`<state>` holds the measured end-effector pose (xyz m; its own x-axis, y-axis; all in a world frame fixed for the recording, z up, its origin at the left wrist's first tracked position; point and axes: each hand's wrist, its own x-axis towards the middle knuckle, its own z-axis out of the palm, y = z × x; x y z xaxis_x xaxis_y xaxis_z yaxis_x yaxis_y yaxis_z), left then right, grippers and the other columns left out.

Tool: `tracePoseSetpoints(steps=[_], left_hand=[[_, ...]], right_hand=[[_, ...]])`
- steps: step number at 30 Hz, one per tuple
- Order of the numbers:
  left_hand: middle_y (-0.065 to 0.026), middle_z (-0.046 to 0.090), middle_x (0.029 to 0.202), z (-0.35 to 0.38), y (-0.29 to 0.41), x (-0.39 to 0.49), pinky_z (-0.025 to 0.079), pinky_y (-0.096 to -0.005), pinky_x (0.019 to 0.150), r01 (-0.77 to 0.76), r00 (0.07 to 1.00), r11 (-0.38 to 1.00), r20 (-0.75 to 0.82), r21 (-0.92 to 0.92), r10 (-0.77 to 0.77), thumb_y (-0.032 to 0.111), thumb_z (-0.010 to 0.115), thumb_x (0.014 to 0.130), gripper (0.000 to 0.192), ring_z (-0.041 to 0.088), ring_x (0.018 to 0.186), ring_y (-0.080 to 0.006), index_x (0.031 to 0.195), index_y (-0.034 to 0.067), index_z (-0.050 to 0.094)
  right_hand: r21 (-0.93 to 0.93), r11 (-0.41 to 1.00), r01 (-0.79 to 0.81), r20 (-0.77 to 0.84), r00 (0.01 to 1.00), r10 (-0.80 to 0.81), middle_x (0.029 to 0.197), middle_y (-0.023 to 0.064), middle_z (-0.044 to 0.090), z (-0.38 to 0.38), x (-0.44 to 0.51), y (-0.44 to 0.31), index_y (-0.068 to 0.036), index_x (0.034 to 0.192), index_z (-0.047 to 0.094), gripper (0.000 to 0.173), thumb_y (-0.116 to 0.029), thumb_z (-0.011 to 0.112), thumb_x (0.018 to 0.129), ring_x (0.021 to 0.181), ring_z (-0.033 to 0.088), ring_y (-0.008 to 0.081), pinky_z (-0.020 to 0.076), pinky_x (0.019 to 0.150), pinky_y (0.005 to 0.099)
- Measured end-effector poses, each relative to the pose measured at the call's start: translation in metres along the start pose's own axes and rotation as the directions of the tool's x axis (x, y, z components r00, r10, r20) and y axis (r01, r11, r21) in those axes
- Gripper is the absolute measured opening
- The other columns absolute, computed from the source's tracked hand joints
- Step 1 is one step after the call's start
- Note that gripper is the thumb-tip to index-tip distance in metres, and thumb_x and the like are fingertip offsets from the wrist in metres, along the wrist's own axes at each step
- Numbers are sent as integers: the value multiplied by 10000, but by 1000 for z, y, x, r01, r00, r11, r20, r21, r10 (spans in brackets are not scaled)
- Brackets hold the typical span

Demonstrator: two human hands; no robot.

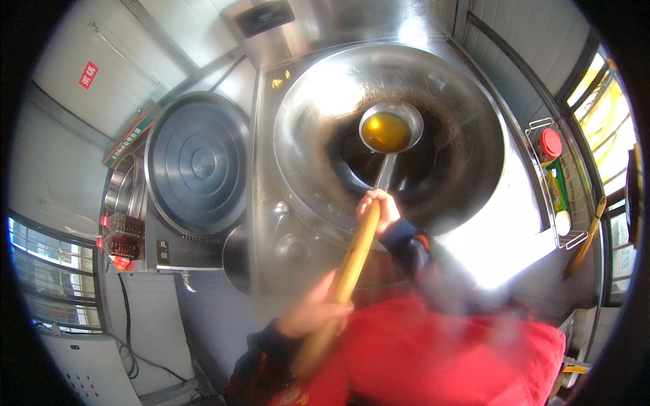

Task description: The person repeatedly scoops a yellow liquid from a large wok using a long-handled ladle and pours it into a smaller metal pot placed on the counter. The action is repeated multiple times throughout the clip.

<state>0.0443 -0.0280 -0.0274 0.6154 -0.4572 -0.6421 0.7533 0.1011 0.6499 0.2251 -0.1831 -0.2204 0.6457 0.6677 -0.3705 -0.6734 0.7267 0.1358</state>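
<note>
Both my hands grip the thick wooden handle point(355, 259) of a long metal ladle. My right hand point(382, 208) is higher up, close to where the handle meets the metal neck point(387, 170). Lower down, nearer my body, my left hand point(315, 307) wraps around the handle and looks slightly blurred. Yellow-brown liquid point(385, 131), seemingly oil, lies in the ladle's round bowl point(417, 122). That bowl is over the dark middle of a very large metal wok point(467, 127). Whether the bowl touches the wok's bottom I cannot tell.
Left of the wok, a round dark lid or pan point(203, 162) covers a neighbouring unit. Plastic bottles of dark red liquid point(124, 236) stand farther left. A wire rack point(571, 188) at right holds a red-lidded jar point(549, 144). Near it hangs a straw brush point(584, 243).
</note>
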Motion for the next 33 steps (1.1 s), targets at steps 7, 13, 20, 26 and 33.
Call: tracePoseSetpoints(steps=[7, 13, 20, 26, 33], left_hand=[[-69, 529, 780, 3, -5, -7, 435, -251, 474, -34, 999, 999, 14, 3, 34, 36, 575, 806, 782, 524, 535, -134, 1394, 80, 61], [-65, 524, 777, 5, -7, -10, 431, -250, 465, -23, 1000, 1000, -7, 16, 23, 53, 581, 804, 786, 523, 536, -133, 1394, 83, 62], [-54, 516, 764, 7, -9, -12, 426, -243, 466, -25, 1000, 999, -14, 19, 26, 65, 584, 802, 777, 516, 534, -127, 1394, 96, 82], [-51, 507, 758, 7, -10, -13, 420, -237, 465, -24, 1000, 999, -19, -29, 24, 58, 580, 798, 771, 511, 533, -122, 1393, 99, 91], [-51, 500, 763, 5, -11, -14, 414, -234, 462, -3, 1000, 1000, -30, -18, 2, 52, 573, 801, 763, 509, 535, -121, 1392, 94, 92]], right_hand=[[-61, 998, 6, 11, 1000, -5, 565, 21, 510, 1, -3, 6, -76, 592, 494, 124, -107, 566, 689, 559, 498, 165, 459, 583, 282], [-90, 996, 15, 33, 999, -12, 567, 21, 496, -3, 2, 8, -80, 595, 482, 132, -109, 558, 700, 548, 487, 169, 448, 572, 285], [-46, 999, 8, -11, 1000, -8, 584, 21, 473, -4, 2, 11, -88, 632, 466, 130, -121, 560, 716, 533, 472, 172, 447, 555, 291], [-43, 999, -8, -32, 999, 6, 581, 17, 470, -2, -1, 14, -89, 643, 471, 123, -127, 562, 716, 544, 471, 160, 444, 563, 279], [-10, 998, -55, 22, 998, 55, 578, 18, 477, -4, 1, 15, -92, 627, 473, 129, -125, 562, 714, 544, 471, 158, 441, 565, 273]])
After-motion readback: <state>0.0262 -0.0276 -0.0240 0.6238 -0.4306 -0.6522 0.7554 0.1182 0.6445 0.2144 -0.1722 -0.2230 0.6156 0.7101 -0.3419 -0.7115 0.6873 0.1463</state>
